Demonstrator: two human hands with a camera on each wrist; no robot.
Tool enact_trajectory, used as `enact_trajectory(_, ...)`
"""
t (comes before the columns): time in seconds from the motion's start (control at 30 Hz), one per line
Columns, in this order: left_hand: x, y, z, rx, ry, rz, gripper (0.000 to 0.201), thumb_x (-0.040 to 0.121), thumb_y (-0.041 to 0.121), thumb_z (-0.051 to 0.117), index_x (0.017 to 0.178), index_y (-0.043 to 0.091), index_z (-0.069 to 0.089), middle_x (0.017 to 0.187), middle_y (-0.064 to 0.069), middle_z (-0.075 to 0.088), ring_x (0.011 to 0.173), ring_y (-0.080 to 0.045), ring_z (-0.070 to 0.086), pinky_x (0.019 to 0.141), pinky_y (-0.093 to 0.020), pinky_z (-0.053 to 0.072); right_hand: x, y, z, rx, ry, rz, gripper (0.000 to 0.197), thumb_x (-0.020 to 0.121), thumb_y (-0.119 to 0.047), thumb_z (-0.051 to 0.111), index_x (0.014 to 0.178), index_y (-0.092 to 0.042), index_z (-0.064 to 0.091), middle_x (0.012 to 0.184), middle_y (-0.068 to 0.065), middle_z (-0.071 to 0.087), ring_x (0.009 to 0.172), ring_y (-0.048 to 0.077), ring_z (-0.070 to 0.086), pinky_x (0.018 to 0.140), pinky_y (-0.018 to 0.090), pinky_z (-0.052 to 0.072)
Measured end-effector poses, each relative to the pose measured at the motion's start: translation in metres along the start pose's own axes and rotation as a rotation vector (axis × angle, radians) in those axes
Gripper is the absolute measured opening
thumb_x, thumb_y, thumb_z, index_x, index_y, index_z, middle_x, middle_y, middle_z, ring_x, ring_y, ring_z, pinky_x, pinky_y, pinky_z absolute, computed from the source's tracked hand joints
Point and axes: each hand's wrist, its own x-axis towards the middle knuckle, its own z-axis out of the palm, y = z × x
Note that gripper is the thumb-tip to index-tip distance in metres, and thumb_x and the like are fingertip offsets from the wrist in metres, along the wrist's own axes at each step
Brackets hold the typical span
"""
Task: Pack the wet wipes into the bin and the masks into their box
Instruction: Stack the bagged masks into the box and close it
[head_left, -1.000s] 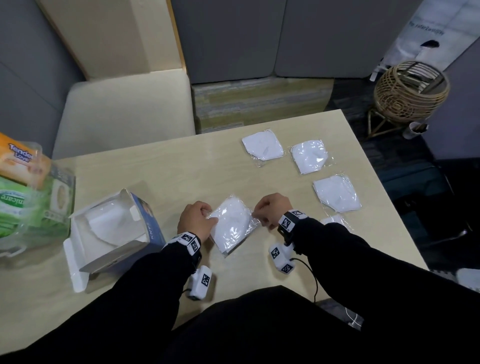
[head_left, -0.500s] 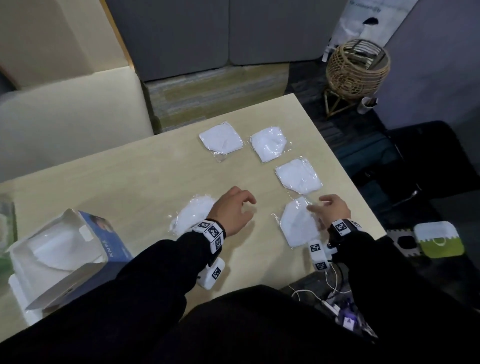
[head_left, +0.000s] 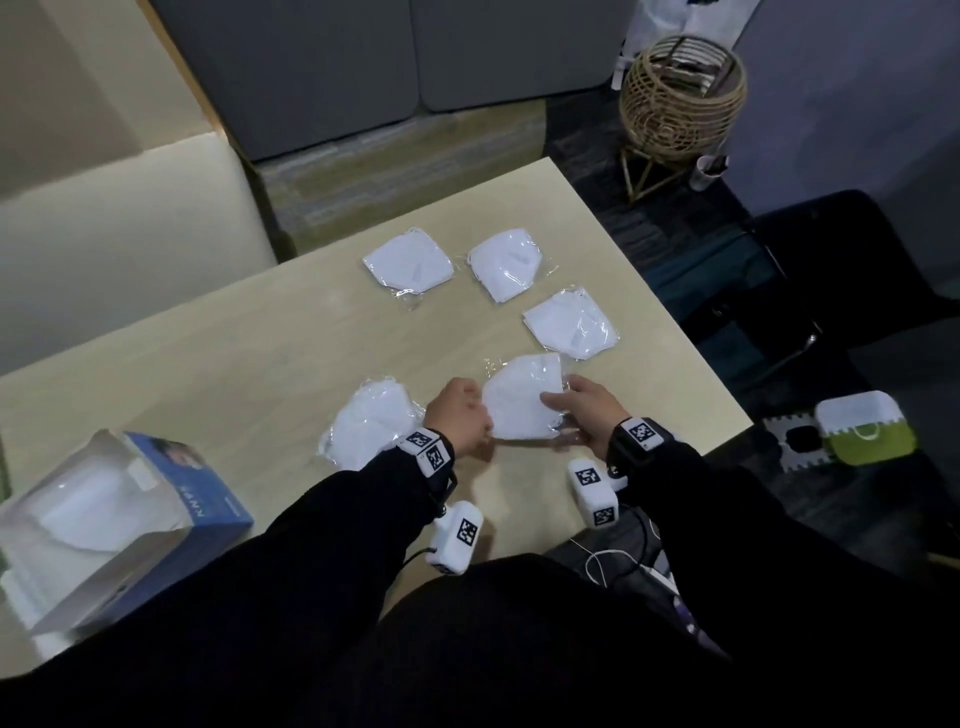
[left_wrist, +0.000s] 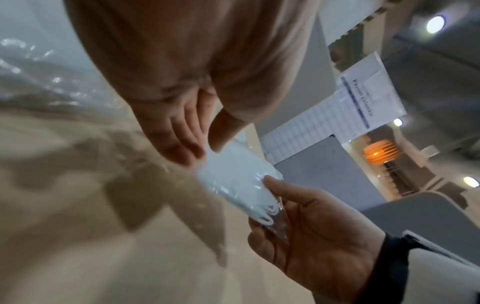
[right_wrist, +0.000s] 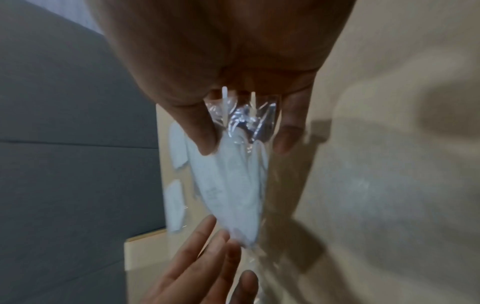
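My right hand pinches a white mask in a clear wrapper by its right end, thumb on top, just above the table. The right wrist view shows thumb and finger clamped on the wrapper. My left hand reaches the mask's left edge with straight fingers; its thumb stays a little apart from them. Another wrapped mask lies on the table just left of that wrist. Three more wrapped masks lie farther back. The open blue mask box sits at the near left with masks inside.
The beige table ends close to the right of my right hand. On the floor to the right stand a wicker basket and a green-and-white bag. A cream seat stands behind the table.
The mask both hands held a second ago now lies on the table at the left. My right hand has picked up another mask near the right edge, and my left hand has moved over to it.
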Motion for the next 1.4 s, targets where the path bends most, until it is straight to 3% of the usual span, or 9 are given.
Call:
enact_trajectory(0.13,-0.006,0.012,-0.033,-0.078,0.142,0.08,0.067,0.068,0.04,0.083,0.129,0.022,0.061,0.112,0.0,0.067,0.098,-0.022,0.07,0.09,-0.038,0.057,-0.017,-0.033,0.014,0.27,-0.087,-0.142,0.018,0.096,-0.007,0.068,0.089,-0.02,0.056,0.074,-0.003,0.06,0.061,0.018,0.058,0.068,0.041,0.057)
enact_trajectory(0.27,-0.016,0.015,-0.064,-0.41,0.039,0.045,0.022,0.092,0.007,0.071,0.114,0.01,0.07,0.1,-0.013,0.073,0.08,-0.026,0.069,0.065,-0.032,0.057,-0.028,-0.051,0.038,0.137,-0.254,-0.189,0.016,0.092,-0.011,0.075,0.094,-0.016,0.06,0.075,0.0,0.067,0.064,0.017,0.065,0.073,0.044,0.062)
enact_trajectory(0.4,-0.022,0.009,-0.114,-0.31,0.121,0.132,0.036,0.089,-0.005,0.065,0.109,0.024,0.062,0.098,-0.012,0.068,0.069,-0.02,0.063,0.058,-0.029,0.051,-0.028,-0.064,0.062,0.082,-0.281,-0.114,0.037,0.092,-0.042,0.074,0.105,-0.008,0.066,0.093,0.016,0.071,0.084,0.031,0.071,0.08,0.048,0.061)
enact_trajectory(0.5,-0.03,0.005,-0.152,-0.161,0.093,0.214,0.043,0.087,-0.006,0.064,0.115,0.027,0.065,0.092,-0.012,0.063,0.07,-0.018,0.057,0.056,-0.025,0.045,-0.026,-0.071,0.079,0.0,-0.294,-0.164,0.03,0.092,-0.027,0.075,0.116,-0.011,0.072,0.103,0.016,0.073,0.082,0.029,0.07,0.079,0.046,0.064)
enact_trajectory(0.63,-0.035,0.001,-0.178,-0.228,0.216,0.255,0.056,0.088,0.005,0.073,0.132,0.036,0.057,0.093,-0.006,0.064,0.079,-0.018,0.063,0.069,-0.029,0.054,-0.036,-0.075,0.112,-0.164,-0.442,-0.239,0.008,0.091,-0.012,0.075,0.093,-0.007,0.07,0.078,0.006,0.07,0.064,0.024,0.068,0.068,0.041,0.062)
enact_trajectory(0.77,-0.035,-0.011,-0.19,-0.464,0.295,0.149,0.055,0.08,0.023,0.085,0.13,0.02,0.062,0.104,-0.007,0.077,0.086,-0.021,0.073,0.081,-0.039,0.059,-0.041,-0.086,0.14,-0.038,-0.324,-0.298,0.011,0.089,-0.009,0.076,0.086,-0.011,0.065,0.078,0.007,0.067,0.065,0.026,0.068,0.064,0.04,0.063)
enact_trajectory(1.03,-0.042,-0.04,-0.2,-0.238,0.402,0.132,0.022,0.082,0.002,0.076,0.1,0.014,0.077,0.078,-0.004,0.075,0.064,-0.02,0.068,0.059,-0.03,0.053,-0.034,-0.079,0.151,-0.036,-0.212,-0.23,0.009,0.092,-0.012,0.074,0.09,-0.003,0.074,0.076,0.01,0.066,0.064,0.019,0.066,0.061,0.041,0.064)
enact_trajectory(1.23,-0.048,-0.089,-0.18,0.033,0.371,0.034,0.021,0.07,0.007,0.085,0.08,0.026,0.081,0.072,0.008,0.077,0.072,-0.016,0.074,0.075,-0.034,0.064,-0.03,-0.028,0.15,-0.192,-0.173,-0.11,0.01,0.084,-0.004,0.079,0.087,-0.003,0.069,0.075,0.018,0.074,0.065,0.027,0.073,0.065,0.048,0.065)
enact_trajectory(1.4,-0.045,-0.099,-0.171,0.067,0.41,0.047,0.031,0.072,0.004,0.082,0.094,0.025,0.08,0.078,0.005,0.074,0.073,-0.011,0.069,0.08,-0.029,0.06,-0.032,-0.011,0.157,-0.13,-0.109,-0.043,0.033,0.08,0.003,0.079,0.091,-0.011,0.051,0.067,0.023,0.065,0.06,0.032,0.053,0.062,0.049,0.052)
